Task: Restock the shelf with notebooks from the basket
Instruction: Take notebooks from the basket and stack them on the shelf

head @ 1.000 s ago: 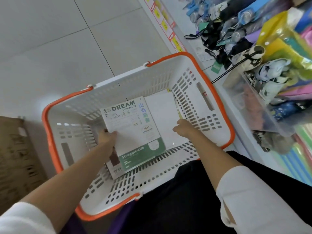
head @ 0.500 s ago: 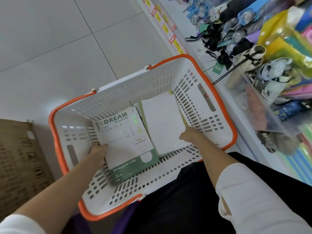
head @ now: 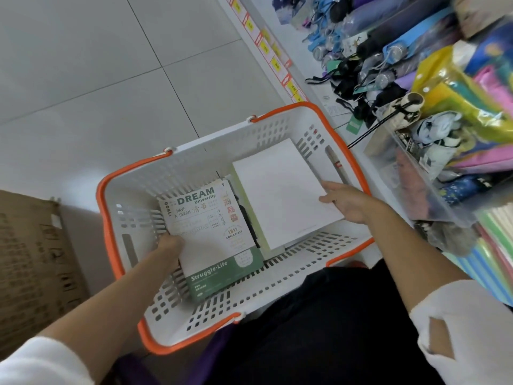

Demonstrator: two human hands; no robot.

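The left hand [head: 170, 246] grips the green notebook [head: 215, 240] inside the basket [head: 194, 162]. The right hand [head: 350, 204] holds the white notebook [head: 279, 190] by its edge.

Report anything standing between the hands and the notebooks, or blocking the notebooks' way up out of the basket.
Nothing visible does. The left hand grips the DREAM notebook by its edge, the right hand holds the white notebook by its corner, and the basket is open above them.

two notebooks [head: 213, 234] lie side by side in the basket [head: 133, 190], shelf [head: 327, 95] right.
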